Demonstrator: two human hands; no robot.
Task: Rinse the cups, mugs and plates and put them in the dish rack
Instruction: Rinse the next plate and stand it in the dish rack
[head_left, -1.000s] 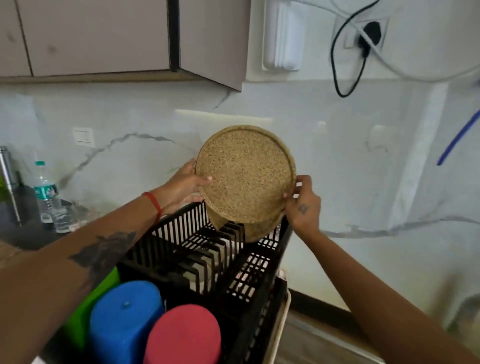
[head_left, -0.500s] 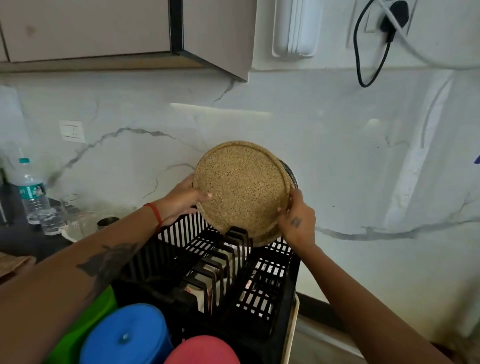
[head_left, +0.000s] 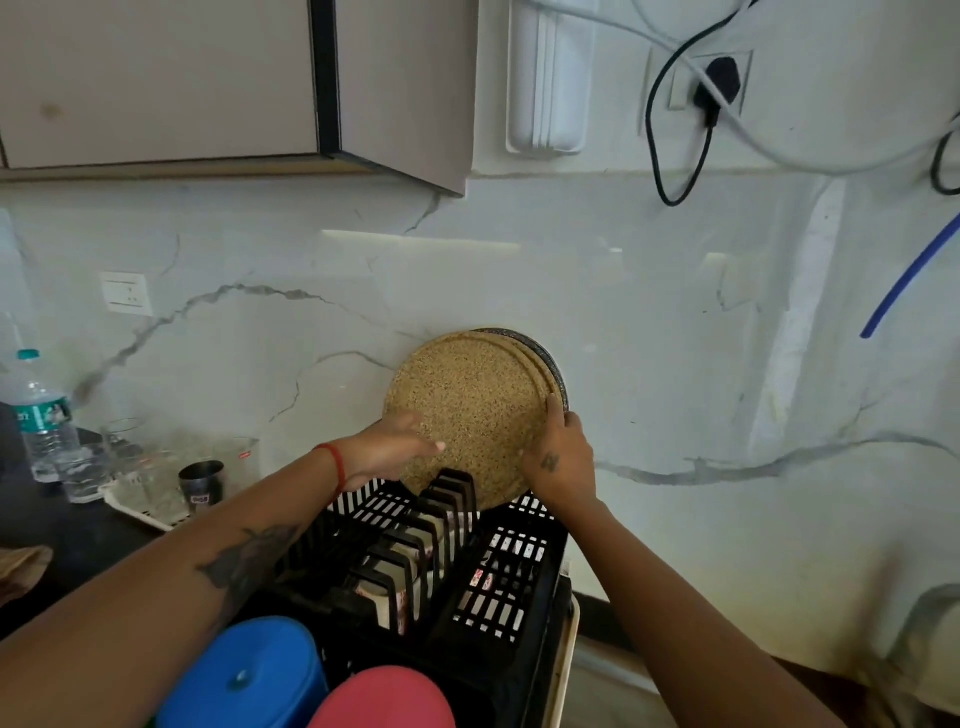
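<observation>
Racking step: plate (head_left: 470, 410) going into the rack's (head_left: 498, 566) back slots.

Both hands grip its rim, left (head_left: 387, 449) and right (head_left: 561, 454). It stands upright against other plates; next I'd guess seat it, then let go.

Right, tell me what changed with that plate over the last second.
The speckled brown plate came down from above the black dish rack into its rear slots, against the plates behind. Both the left hand and right hand kept hold. Rack and upturned cups unchanged.
</observation>
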